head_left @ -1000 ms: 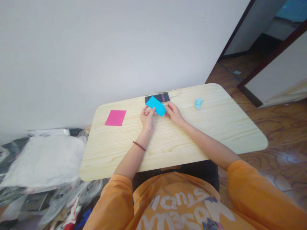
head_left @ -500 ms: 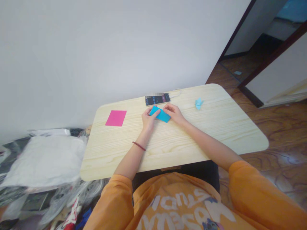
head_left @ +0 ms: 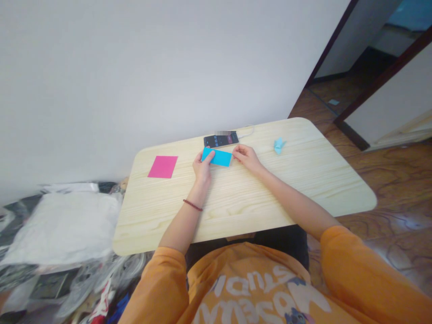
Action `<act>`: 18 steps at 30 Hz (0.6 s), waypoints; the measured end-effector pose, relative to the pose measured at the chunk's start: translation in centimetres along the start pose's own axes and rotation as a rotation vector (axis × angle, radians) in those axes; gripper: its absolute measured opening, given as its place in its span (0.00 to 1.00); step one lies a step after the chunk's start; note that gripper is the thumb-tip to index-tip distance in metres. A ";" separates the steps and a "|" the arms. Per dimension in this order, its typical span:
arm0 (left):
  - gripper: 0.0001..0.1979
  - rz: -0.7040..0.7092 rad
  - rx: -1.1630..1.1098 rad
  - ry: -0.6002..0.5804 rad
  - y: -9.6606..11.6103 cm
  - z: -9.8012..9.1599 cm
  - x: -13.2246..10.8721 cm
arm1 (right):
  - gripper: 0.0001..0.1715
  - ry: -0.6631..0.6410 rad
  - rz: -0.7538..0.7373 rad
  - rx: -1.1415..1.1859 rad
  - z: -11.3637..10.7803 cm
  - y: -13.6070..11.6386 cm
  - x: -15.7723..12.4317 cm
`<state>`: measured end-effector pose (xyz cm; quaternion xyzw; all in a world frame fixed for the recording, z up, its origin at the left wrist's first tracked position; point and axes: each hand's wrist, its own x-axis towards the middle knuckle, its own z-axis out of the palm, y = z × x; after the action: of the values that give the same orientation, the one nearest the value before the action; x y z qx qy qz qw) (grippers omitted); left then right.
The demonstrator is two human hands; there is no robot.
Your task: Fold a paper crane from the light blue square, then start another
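Note:
A blue paper rectangle [head_left: 221, 158] is held above the table by my left hand [head_left: 202, 165], its thumb on top near the paper's left end. My right hand [head_left: 245, 157] is at the paper's right end, thumb and forefinger pinched together at the upper right corner. Whether they grip the corner is too small to tell. To the left, a pink paper square [head_left: 163, 167] lies flat. A small light blue folded paper piece [head_left: 279, 146] rests to the right of my right hand.
Behind the paper, a phone [head_left: 221, 140] with a white cable lies near the far edge of the pale wooden table [head_left: 243, 202], by the wall. A white cloth bundle [head_left: 64, 227] and assorted items are left of the table. A doorway is at the right.
The blue paper has moved left with my left hand and turned nearer to level, showing more of its length. My right hand has stayed nearly in place, now at the paper's end.

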<state>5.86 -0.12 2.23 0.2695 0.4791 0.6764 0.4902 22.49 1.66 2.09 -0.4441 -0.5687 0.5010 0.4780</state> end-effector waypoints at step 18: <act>0.12 0.101 0.443 -0.272 0.7 -0.1 -0.8 | 0.13 0.114 -0.121 -0.155 -0.1 -0.2 -0.3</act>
<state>5.81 -0.89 2.93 0.4825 0.5312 0.5360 0.4446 22.63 1.40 2.30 -0.4726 -0.6033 0.3995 0.5031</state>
